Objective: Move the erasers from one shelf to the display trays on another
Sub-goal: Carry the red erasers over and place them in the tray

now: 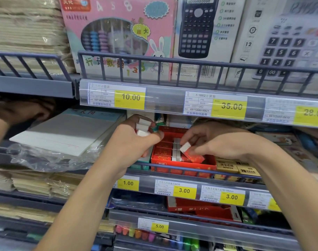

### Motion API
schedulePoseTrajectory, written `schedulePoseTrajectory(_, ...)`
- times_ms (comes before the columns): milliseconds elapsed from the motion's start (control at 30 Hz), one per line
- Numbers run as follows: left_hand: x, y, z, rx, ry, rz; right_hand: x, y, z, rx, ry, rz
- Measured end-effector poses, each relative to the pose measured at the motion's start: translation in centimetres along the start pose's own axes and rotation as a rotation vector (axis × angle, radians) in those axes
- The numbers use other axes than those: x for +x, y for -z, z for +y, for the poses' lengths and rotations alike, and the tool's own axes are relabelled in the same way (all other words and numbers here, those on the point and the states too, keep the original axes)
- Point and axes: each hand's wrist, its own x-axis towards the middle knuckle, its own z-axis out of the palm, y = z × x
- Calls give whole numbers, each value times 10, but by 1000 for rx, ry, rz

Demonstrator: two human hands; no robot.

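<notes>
A red display tray stands on the middle shelf behind a rail, with a row of red-sleeved erasers lying in it. My left hand hovers at the tray's left edge, shut on a stack of three white-ended erasers. My right hand is over the tray's right half and pinches one red-sleeved eraser by its white end, tilted, touching the row.
Gold-sleeved erasers sit right of the red tray, a teal box on its left. A wrapped paper pad lies further left. The upper shelf's price rail hangs just above my hands. Another red box is one shelf down.
</notes>
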Motion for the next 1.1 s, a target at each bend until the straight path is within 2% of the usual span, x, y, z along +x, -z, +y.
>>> schedulePoseTrajectory(100,0,0,0,19,-1,-1,1,3,0,-108,12,-51)
schedulePoseTrajectory(233,0,1,1,23,1,-2,7,-1,1,-89,7,-50)
schedulePoseTrajectory(467,-1,2,4,42,-1,0,7,0,-7,-215,-18,-95)
schedulePoseTrajectory(733,-1,1,5,80,2,-1,6,-12,-11,-224,-100,61)
schedulePoseTrajectory(933,0,-2,4,44,14,-40,-12,-4,-9,-285,-90,-9)
schedulePoseTrajectory(1100,-1,-5,5,53,-7,-65,-5,-12,-6,-274,-81,54)
